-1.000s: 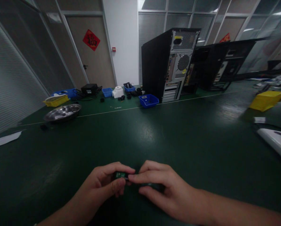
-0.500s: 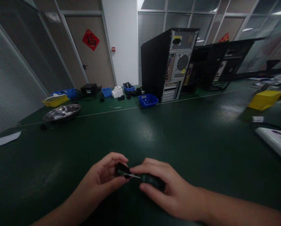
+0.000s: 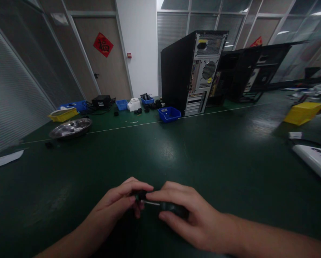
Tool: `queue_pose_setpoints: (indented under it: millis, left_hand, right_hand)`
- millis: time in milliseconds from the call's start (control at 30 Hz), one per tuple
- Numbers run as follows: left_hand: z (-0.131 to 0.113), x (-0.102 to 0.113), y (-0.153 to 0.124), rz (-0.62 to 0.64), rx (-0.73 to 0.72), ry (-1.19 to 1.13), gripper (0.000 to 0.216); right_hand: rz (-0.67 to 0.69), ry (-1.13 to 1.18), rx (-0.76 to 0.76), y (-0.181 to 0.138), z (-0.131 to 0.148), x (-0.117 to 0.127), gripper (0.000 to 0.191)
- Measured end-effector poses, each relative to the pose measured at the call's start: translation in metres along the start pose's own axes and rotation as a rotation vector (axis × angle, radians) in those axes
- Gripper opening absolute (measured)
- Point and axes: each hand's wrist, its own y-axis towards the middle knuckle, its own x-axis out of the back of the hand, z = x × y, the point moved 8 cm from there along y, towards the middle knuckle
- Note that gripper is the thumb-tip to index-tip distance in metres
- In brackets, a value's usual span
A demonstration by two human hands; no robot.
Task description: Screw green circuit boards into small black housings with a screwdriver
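Note:
Low in the head view, both of my hands meet over the green table. My left hand pinches a small dark part between thumb and fingers. My right hand is wrapped round the black handle of a small screwdriver, whose thin metal shaft points left into the part. The part's details are too dark and small to make out.
A black computer tower stands at the back with an open case to its right. Blue bins, a yellow bin, a metal bowl and a white device lie around. A paper sheet is at left.
My left hand turned the small part, hiding its green face, then closed its fingers over it. The screwdriver came into view in my right hand, tip on the part.

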Motion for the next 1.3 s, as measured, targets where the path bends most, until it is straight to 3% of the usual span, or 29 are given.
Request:
queue_pose_setpoints:
  millis: [167, 367, 700, 1300]
  left_hand:
    - [0.002, 0.003, -0.002, -0.035, 0.01, 0.124, 0.027]
    - [-0.011, -0.002, -0.001, -0.046, -0.036, 0.204, 0.021]
    - [-0.012, 0.002, 0.0, -0.139, -0.031, 0.286, 0.014]
    - [-0.018, 0.007, -0.003, -0.172, -0.103, 0.414, 0.012]
  right_hand:
    - [-0.083, 0.018, -0.021, 0.0, -0.003, 0.006, 0.038]
    - [-0.092, 0.015, -0.045, 0.0, -0.006, 0.004, 0.038]
    - [-0.069, 0.011, -0.07, 0.002, -0.009, 0.004, 0.038]
    - [-0.071, 0.007, -0.058, 0.001, -0.009, 0.003, 0.039]
